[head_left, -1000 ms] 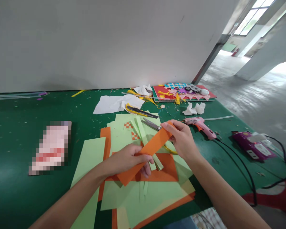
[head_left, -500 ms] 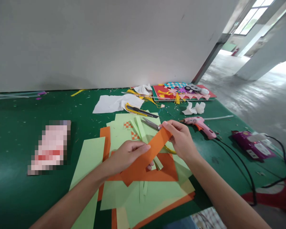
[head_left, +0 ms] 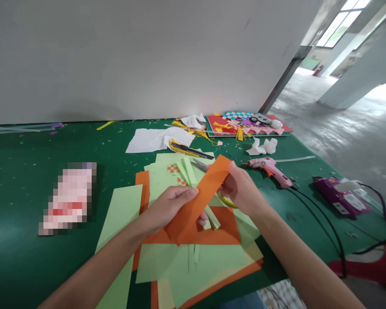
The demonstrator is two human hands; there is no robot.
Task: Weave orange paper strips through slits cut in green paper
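A folded strip of orange paper (head_left: 203, 198) is held in the air between my two hands, tilted up to the right. My left hand (head_left: 176, 204) pinches its middle, thumb on top and fingers underneath. At the upper right edge, my right hand (head_left: 242, 184) grips it with closed fingers, some of them hidden behind the paper. Beneath lie light green sheets (head_left: 193, 274), an orange sheet (head_left: 225, 225) and several narrow green strips (head_left: 189, 171). Scissors (head_left: 199, 165) with yellow handles lie partly covered by the strip and my right hand. Small orange-and-white checkered pieces (head_left: 173, 169) rest beside the strips.
A yellow-black utility knife (head_left: 189, 149) lies on white tissue (head_left: 146, 140). To the right are a pink glue gun (head_left: 270, 169) and a purple power strip (head_left: 341, 195) with black cords. A red board (head_left: 284, 124) with tassels stands at the back. A blurred pink packet (head_left: 69, 197) lies left.
The orange strip has turned steeper, its upper end now pointing higher. My right hand has shifted from the strip's top end to its right edge. My left hand moved slightly left.
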